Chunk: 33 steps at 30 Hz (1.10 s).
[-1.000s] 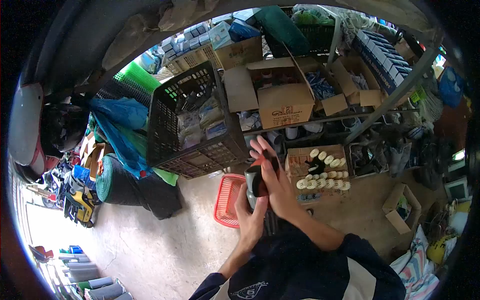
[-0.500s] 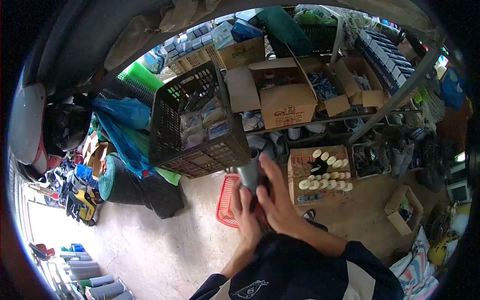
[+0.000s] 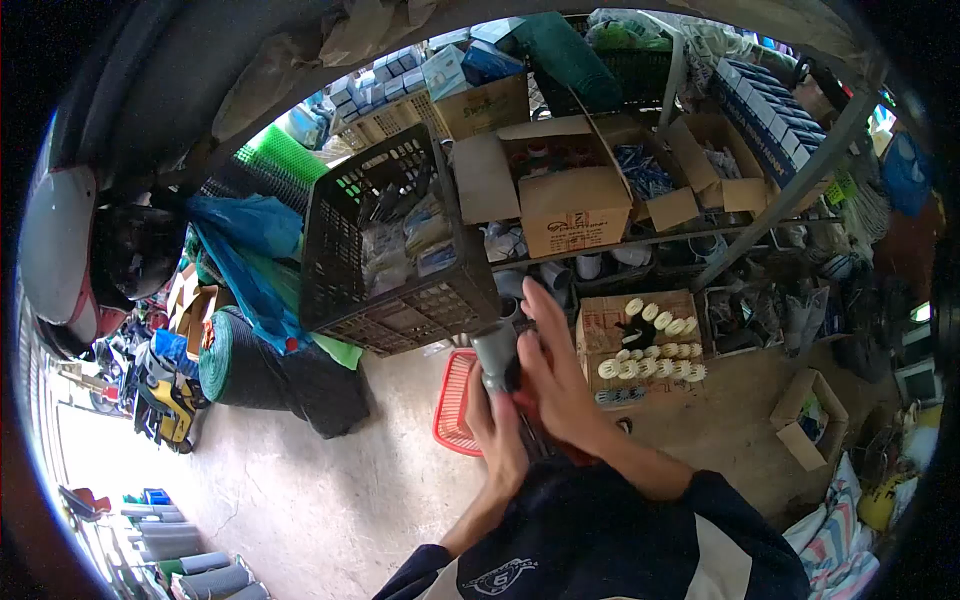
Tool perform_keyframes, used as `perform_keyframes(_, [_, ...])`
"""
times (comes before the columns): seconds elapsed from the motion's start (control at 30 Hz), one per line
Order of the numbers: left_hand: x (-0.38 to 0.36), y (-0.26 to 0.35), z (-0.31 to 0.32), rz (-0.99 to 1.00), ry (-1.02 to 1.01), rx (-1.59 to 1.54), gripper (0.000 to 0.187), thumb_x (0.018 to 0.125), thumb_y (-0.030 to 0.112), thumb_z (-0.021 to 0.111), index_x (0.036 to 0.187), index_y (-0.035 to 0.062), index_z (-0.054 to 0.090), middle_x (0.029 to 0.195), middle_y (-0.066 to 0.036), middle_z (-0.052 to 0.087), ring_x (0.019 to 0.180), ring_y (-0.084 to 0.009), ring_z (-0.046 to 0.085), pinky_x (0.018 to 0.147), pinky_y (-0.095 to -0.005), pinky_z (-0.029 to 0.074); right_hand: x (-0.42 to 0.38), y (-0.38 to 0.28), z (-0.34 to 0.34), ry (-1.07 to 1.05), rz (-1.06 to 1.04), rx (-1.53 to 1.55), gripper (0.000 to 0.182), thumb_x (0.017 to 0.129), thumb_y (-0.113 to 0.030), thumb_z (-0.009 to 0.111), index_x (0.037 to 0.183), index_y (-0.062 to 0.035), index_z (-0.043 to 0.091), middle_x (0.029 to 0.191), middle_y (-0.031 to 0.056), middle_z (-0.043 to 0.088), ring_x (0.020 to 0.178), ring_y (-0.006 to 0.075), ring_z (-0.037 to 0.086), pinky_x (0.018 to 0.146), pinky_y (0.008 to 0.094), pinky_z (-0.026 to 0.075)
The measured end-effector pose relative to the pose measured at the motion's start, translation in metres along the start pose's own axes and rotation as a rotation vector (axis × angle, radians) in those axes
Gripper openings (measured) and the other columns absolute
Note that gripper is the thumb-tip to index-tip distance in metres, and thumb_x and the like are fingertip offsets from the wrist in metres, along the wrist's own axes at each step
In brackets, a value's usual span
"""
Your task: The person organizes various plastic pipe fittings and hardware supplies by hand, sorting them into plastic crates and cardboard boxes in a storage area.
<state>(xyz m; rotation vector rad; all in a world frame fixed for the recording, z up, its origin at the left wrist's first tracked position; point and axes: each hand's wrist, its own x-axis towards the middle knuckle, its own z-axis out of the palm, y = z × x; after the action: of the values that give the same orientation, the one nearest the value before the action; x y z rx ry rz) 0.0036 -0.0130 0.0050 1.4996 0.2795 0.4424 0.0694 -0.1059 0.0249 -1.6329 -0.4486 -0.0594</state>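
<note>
A grey plastic pipe fitting (image 3: 494,352) is held up in front of me, over the floor and just below the black crate. My left hand (image 3: 497,435) is closed around it from the left, thumb along its near side. My right hand (image 3: 558,392) lies alongside on the right, fingers stretched out and pointing away, the palm turned to the fitting. Something dark and red shows between the two hands, mostly hidden by them. A red plastic basket (image 3: 447,405) stands on the floor just left of my left hand.
A black crate (image 3: 400,318) of bagged goods juts out ahead. Open cardboard boxes (image 3: 577,222) line the shelf. Cream ribbed parts (image 3: 655,368) sit on a carton to the right. A dark mesh roll (image 3: 245,365) lies left, and a small open box (image 3: 808,425) stands right.
My right hand has shifted slightly, its fingers reaching a little higher along the fitting. The left thumb sits lower, and the fitting has moved slightly left.
</note>
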Motion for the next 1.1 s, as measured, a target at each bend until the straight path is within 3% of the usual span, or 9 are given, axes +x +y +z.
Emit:
perform_keyframes(0.03, [-0.004,0.002,0.0,0.08,-0.028,0.092,0.061,0.101,0.049,0.047,0.129,-0.0054,0.051,0.114,-0.012,0.061,0.1,-0.0188,0.059,0.085,-0.0313,0.049,0.008,0.001,-0.001,0.021,0.032,0.073,0.056,0.107,-0.021,0.039,0.155,-0.0022,0.02,0.154,0.0239,0.03,0.141,0.0355,0.034,0.116,0.0415,0.028])
perform_keyframes(0.07, [-0.008,0.002,-0.003,0.017,-0.11,0.039,0.053,0.094,0.016,0.046,0.141,-0.0052,0.041,0.126,-0.013,0.055,0.113,-0.0215,0.054,0.099,-0.0336,0.042,0.008,-0.006,-0.002,0.018,0.07,0.191,0.053,0.108,-0.019,0.038,0.156,-0.0037,0.021,0.153,0.0205,0.034,0.14,0.0316,0.036,0.116,0.0388,0.027])
perform_keyframes(0.17, [0.0,0.0,-0.007,-0.043,-0.043,-0.095,0.053,0.098,0.02,0.048,0.144,-0.0052,0.038,0.128,-0.014,0.054,0.113,-0.0218,0.054,0.099,-0.0344,0.042,-0.017,-0.005,0.014,0.01,0.221,0.506,0.053,0.107,-0.017,0.037,0.156,-0.0025,0.02,0.151,0.0198,0.036,0.139,0.0308,0.037,0.115,0.0385,0.026])
perform_keyframes(0.2, [0.008,0.0,0.0,0.007,0.063,-0.165,0.06,0.102,0.041,0.048,0.14,-0.0048,0.042,0.116,-0.013,0.061,0.096,-0.0183,0.061,0.082,-0.0313,0.05,-0.029,0.001,0.015,-0.059,0.158,0.312,0.056,0.107,-0.016,0.037,0.157,-0.0019,0.017,0.151,0.019,0.036,0.138,0.0308,0.038,0.116,0.0392,0.025])
perform_keyframes(0.33, [0.024,0.006,-0.008,0.073,0.072,-0.03,0.061,0.104,0.044,0.044,0.14,-0.0042,0.044,0.107,-0.009,0.062,0.087,-0.0143,0.06,0.074,-0.0291,0.049,-0.043,0.009,0.026,-0.055,0.103,0.131,0.056,0.106,-0.018,0.04,0.156,-0.001,0.019,0.154,0.019,0.031,0.138,0.0313,0.038,0.115,0.04,0.026])
perform_keyframes(0.57, [-0.003,-0.004,-0.015,-0.023,-0.113,0.087,0.053,0.102,0.027,0.044,0.142,-0.0084,0.041,0.136,-0.017,0.054,0.119,-0.0241,0.053,0.103,-0.0357,0.04,0.011,-0.011,0.011,0.065,0.08,0.254,0.053,0.107,-0.021,0.041,0.153,-0.0006,0.025,0.15,0.0207,0.04,0.134,0.0317,0.043,0.112,0.0387,0.032])
perform_keyframes(0.6, [0.006,0.0,-0.007,0.131,-0.012,0.153,0.059,0.105,0.045,0.043,0.136,-0.0044,0.049,0.11,-0.008,0.062,0.098,-0.0154,0.057,0.084,-0.0293,0.046,0.007,-0.011,0.014,0.067,0.103,0.35,0.054,0.107,-0.021,0.041,0.153,0.0,0.025,0.148,0.0212,0.041,0.133,0.0315,0.044,0.112,0.0386,0.032])
perform_keyframes(0.93, [0.009,0.004,-0.011,0.05,-0.076,0.176,0.05,0.106,0.025,0.037,0.141,-0.0092,0.043,0.127,-0.018,0.058,0.116,-0.0256,0.056,0.103,-0.0359,0.041,0.03,-0.005,0.019,0.135,0.159,0.381,0.053,0.108,-0.026,0.039,0.154,-0.0026,0.025,0.147,0.0225,0.043,0.131,0.0312,0.046,0.111,0.038,0.033])
perform_keyframes(1.1, [0.036,0.015,0.003,0.037,0.092,-0.18,0.06,0.107,0.042,0.035,0.15,0.0,0.032,0.138,-0.017,0.05,0.12,-0.0242,0.055,0.097,-0.0355,0.048,-0.008,0.003,0.036,0.087,0.112,0.232,0.055,0.107,-0.027,0.041,0.152,0.0012,0.026,0.147,0.0241,0.043,0.133,0.0338,0.045,0.112,0.0402,0.032])
